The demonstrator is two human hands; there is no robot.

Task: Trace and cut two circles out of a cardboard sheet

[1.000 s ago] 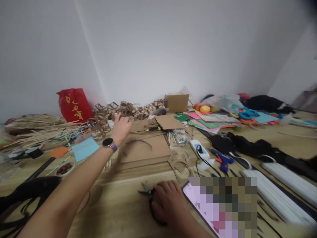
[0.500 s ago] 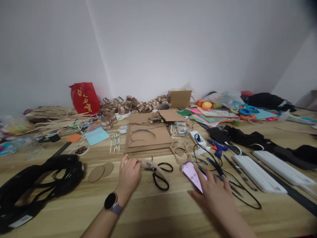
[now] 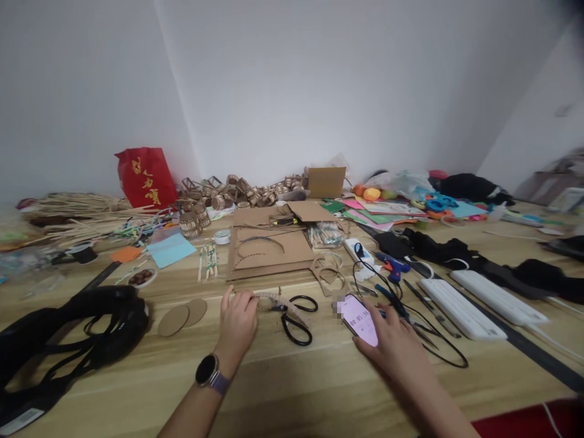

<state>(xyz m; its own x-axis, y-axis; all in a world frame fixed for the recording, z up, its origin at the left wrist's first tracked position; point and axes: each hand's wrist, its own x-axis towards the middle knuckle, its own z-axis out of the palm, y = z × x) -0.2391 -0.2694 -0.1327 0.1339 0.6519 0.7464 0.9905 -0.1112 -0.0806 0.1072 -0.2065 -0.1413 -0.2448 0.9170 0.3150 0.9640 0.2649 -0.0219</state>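
Note:
My left hand, a watch on its wrist, lies on the wooden table with its fingers curled on the end of a narrow corrugated cardboard strip. Black-handled scissors lie just to the right of that hand, across the strip. My right hand rests flat, fingers apart, on the near end of a lit phone. Beyond the strip lies a brown cardboard sheet with curved cuts.
Two cardboard discs and a heap of black straps lie to the left. A blue glue gun, cables and white power strips sit to the right. Coloured paper, cardboard rings and a red bag line the far wall.
My left hand drew back from the far cardboard rings to the near strip. My right hand left the scissors and moved right onto the phone. The view pulled back.

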